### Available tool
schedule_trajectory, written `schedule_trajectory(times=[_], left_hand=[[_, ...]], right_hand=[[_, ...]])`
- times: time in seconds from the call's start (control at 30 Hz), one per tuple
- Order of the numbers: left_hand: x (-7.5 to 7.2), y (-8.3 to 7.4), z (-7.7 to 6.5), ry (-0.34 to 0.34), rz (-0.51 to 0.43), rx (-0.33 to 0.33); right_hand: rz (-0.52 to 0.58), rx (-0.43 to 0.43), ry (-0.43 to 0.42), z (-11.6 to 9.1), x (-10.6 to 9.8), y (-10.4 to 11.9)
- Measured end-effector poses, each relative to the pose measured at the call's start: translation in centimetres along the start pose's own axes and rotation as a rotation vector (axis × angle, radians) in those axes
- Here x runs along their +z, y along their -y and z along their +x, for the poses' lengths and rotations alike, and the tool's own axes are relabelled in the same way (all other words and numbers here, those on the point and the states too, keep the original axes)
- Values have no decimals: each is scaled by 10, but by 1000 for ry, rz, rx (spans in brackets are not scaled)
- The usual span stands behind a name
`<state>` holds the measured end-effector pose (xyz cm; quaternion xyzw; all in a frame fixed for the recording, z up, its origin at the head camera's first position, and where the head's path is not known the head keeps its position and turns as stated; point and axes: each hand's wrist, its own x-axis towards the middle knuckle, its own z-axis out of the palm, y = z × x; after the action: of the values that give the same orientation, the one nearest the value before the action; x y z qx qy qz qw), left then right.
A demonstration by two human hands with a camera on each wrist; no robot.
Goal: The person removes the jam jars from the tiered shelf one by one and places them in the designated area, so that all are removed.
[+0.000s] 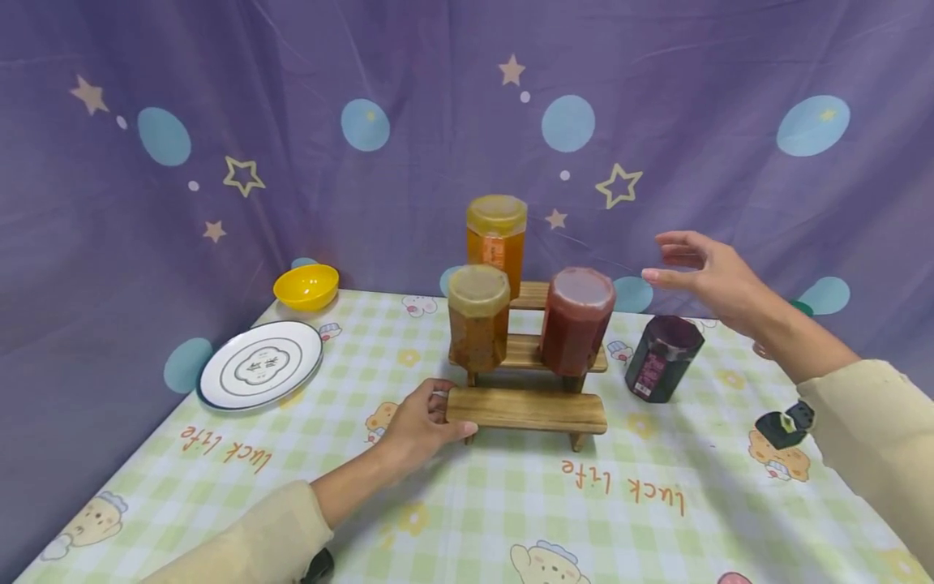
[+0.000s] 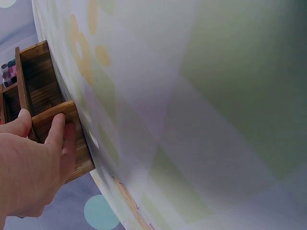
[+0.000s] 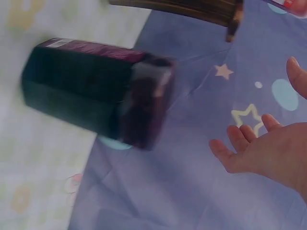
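A three-tier wooden stand (image 1: 525,410) is at the middle of the table. My left hand (image 1: 419,426) holds the left end of its lowest step; in the left wrist view the fingertips (image 2: 57,122) lie against the wooden side. On the top tier is a jar of orange contents with a yellow lid (image 1: 496,215). The middle tier carries an amber jar (image 1: 477,328) at left and a red jar (image 1: 576,324) at right. My right hand (image 1: 711,276) is raised in the air, fingers relaxed and holding nothing, above a dark purple jar (image 1: 662,361) standing right of the stand.
At the back left is a yellow bowl (image 1: 306,290), with a white plate (image 1: 226,357) in front of it along the left edge. A checked cloth (image 1: 467,519) covers the table. Behind hangs a purple curtain (image 1: 438,49) with stars and dots.
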<state>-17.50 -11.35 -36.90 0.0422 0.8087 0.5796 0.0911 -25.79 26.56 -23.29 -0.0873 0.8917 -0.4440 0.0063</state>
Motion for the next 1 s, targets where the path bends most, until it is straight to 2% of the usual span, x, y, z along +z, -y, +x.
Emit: schedule_trajectory(times=[0.3, 0.57, 1.0], left_hand=[[0, 0, 0, -9, -10, 8], [0, 0, 1, -5, -2, 7], [0, -1, -1, 5, 4, 9]], right_hand=[[18, -74, -10, 16, 6, 38], [37, -112, 39, 23, 14, 62], [4, -161, 107, 37, 34, 103]])
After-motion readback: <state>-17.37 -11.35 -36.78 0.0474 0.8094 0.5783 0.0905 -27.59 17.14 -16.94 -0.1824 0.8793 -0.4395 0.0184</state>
